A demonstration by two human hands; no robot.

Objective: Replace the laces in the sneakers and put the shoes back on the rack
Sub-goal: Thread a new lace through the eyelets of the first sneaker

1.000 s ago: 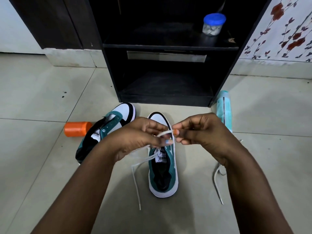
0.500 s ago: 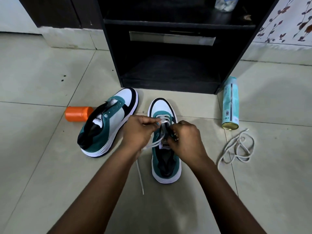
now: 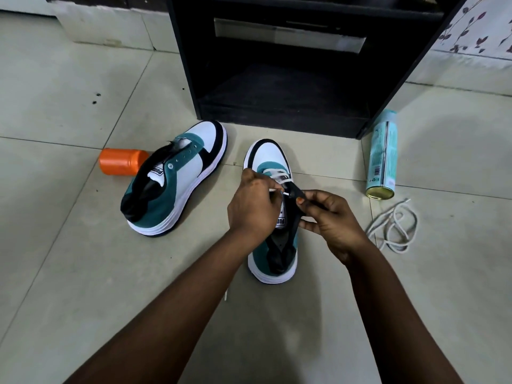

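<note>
Pale floor tiles point(image 3: 69, 259) lie under everything. My left hand point(image 3: 253, 207) pinches the white lace point(image 3: 279, 177) in its grip, while my right hand point(image 3: 329, 218) pinches the black tongue edge of the sneaker point(image 3: 273, 206) beneath both. Left of my grip lies the second sneaker point(image 3: 177, 178) with an orange bottle point(image 3: 122, 162) beyond; right of it, a loose lace point(image 3: 393, 228) and spray can point(image 3: 383, 156); ahead, the black rack point(image 3: 291, 112).

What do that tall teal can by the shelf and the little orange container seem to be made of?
The teal can looks like printed metal: its gold end rim shines. The orange container looks like smooth plastic with a soft, even sheen, though that is only by its look.
</note>
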